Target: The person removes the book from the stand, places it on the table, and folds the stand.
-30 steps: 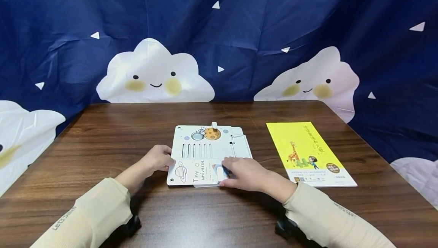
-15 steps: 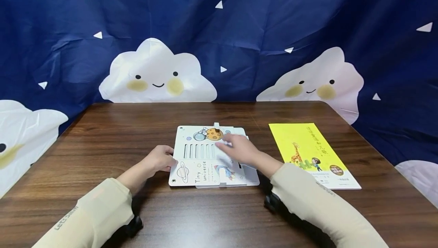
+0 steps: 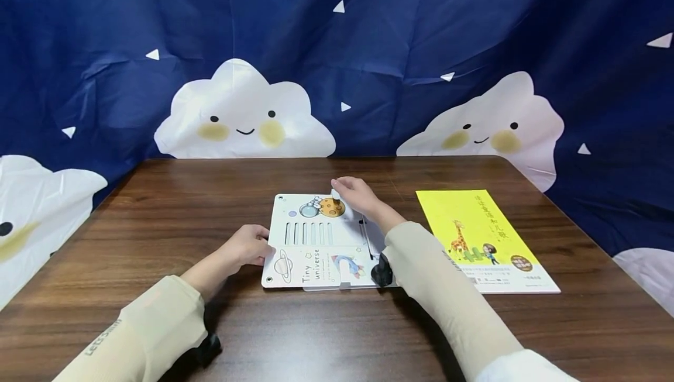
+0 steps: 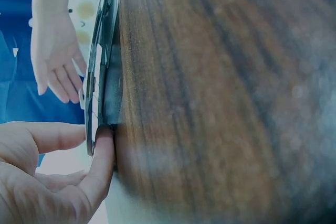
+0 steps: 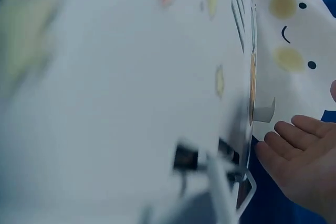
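A flat white book stand [image 3: 344, 233] printed with "Tiny universe", an astronaut and planets lies on the table, with slots through its panel. My left hand [image 3: 247, 245] pinches its left edge; in the left wrist view the thumb is on the upper face and a finger underneath. My right hand [image 3: 360, 196] is over the stand's far edge, beside a small white page clip [image 5: 265, 111]. In the right wrist view its fingers [image 5: 289, 137] are loosely extended, slightly apart from the clip. A similar clip [image 3: 344, 284] sits at the near edge.
To the right of the stand, a yellow book [image 3: 474, 218] with a giraffe on its cover lies on the brown wooden table [image 3: 210, 186]. A wire piece [image 3: 367, 238] shows at the stand's right side. Behind hangs a blue cloth [image 3: 368, 48] with clouds.
My right hand has left the stand's near right part and moved away from me to the far clip. The left hand keeps its hold on the left edge.
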### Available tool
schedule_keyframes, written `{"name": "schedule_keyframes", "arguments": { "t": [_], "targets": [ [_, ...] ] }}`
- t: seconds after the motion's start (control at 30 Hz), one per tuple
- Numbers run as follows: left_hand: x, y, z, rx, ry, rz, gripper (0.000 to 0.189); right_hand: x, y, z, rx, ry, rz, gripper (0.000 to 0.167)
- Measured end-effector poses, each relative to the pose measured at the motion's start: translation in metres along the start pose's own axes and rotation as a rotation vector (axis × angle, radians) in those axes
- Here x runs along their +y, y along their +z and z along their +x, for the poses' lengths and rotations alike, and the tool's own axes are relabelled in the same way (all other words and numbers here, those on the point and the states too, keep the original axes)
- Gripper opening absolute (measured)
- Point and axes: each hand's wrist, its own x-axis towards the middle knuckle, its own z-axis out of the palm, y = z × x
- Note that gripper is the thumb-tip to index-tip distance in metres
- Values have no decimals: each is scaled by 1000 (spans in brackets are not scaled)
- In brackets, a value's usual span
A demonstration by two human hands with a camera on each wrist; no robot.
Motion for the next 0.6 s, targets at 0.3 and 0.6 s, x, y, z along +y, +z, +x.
{"name": "schedule_keyframes", "arguments": {
  "t": [0.3, 0.6],
  "targets": [
    [-1, 1, -2, -3, 12, -14, 34, 1, 6, 7, -112, 111, -36, 58],
    [1, 0, -1, 7, 2, 12, 33, 4, 6, 8, -133, 84, -52, 53]
  ]
}}
